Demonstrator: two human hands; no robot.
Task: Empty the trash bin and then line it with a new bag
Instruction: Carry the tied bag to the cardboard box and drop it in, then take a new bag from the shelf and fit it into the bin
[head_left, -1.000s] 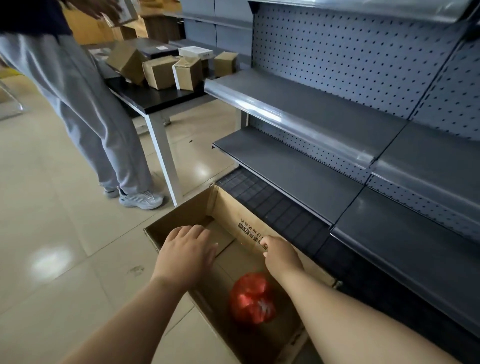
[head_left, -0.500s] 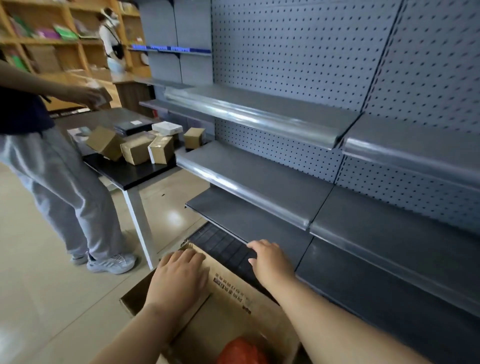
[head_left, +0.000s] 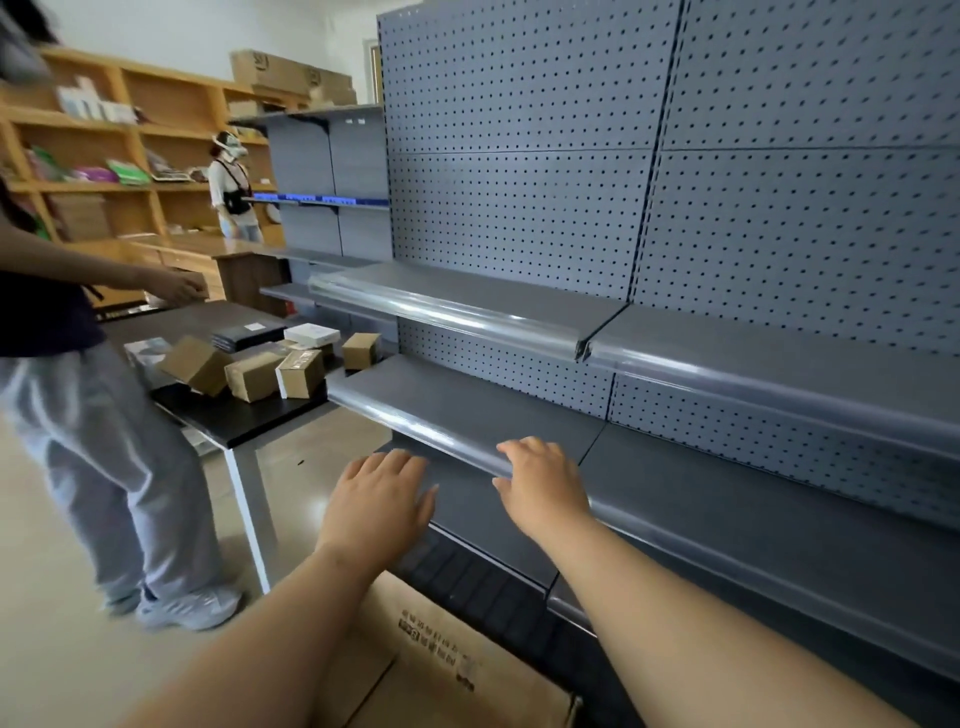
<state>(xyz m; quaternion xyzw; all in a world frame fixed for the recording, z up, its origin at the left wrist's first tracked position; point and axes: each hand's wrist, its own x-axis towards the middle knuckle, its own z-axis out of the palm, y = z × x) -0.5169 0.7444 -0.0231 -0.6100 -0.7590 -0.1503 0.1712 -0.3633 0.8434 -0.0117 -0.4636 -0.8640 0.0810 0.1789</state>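
Our hands hover empty at shelf height, with the box low beneath our forearms.

Our left hand (head_left: 376, 501) and right hand (head_left: 543, 483) are both spread flat, palms down, with the fingers loosely straight and nothing held. The right fingertips lie at the lip of the grey shelf (head_left: 467, 410), though we cannot tell if they touch it. The cardboard box (head_left: 441, 660), which we take to be the bin, sits on the floor against the foot of the shelving, below the hands and back toward us. Only its printed wall and one flap show, and its inside is out of view. That wall runs along the shelving, slanting from under our left wrist toward the lower right. We judge that both hands must drop and draw back, and that the left is nearer, since its forearm crosses the box.
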